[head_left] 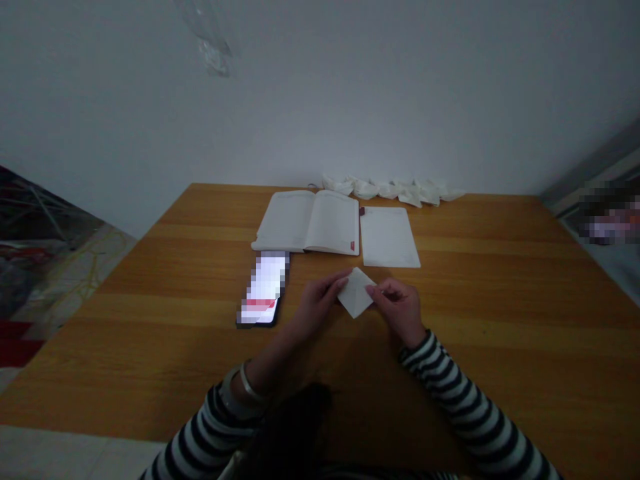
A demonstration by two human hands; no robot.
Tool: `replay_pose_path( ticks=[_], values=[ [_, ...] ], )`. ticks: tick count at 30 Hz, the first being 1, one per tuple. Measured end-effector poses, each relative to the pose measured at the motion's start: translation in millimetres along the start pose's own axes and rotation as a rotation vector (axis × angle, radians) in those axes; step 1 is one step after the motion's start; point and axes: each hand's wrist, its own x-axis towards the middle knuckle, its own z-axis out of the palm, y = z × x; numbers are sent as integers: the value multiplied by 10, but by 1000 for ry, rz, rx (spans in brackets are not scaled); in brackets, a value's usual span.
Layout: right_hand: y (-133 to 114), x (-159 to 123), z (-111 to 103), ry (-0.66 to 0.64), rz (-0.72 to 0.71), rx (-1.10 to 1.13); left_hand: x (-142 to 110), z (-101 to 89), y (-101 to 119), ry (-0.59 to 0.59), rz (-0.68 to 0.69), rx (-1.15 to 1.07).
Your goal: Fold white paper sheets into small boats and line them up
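Observation:
A small folded piece of white paper (355, 293), diamond-shaped with a crease down its middle, is held just above the wooden table (500, 287). My left hand (320, 300) pinches its left corner between thumb and fingers. At the opposite corner my right hand (399, 307) grips it, thumb on top. Beyond my hands lies a loose white sheet (390, 237), flat on the wood. An open notebook (333, 223) with blank-looking pages is beside that sheet, to its left.
A phone (265, 287) with a lit, blurred screen lies left of my hands, close to the notebook. Several crumpled or folded white paper pieces (390, 190) line the table's back edge against the wall (350, 87). Clutter (30, 227) stands off the table's left side.

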Motion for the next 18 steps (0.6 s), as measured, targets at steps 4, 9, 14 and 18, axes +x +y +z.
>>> replay_pose_path(
  ticks=[4, 9, 14, 18],
  values=[
    [-31, 28, -104, -81, -11, -11, -27, -21, 29, -32, 43, -24],
    [-110, 65, -218, -93, -111, -103, -12, -116, 70, -100, 45, -28],
    [-158, 62, -216, -4, -157, -104, 4, -155, 96, -196, 24, -5],
    [-158, 44, -167, 10, -109, -114, 4, -89, 75, -161, -35, -85]
  ],
)
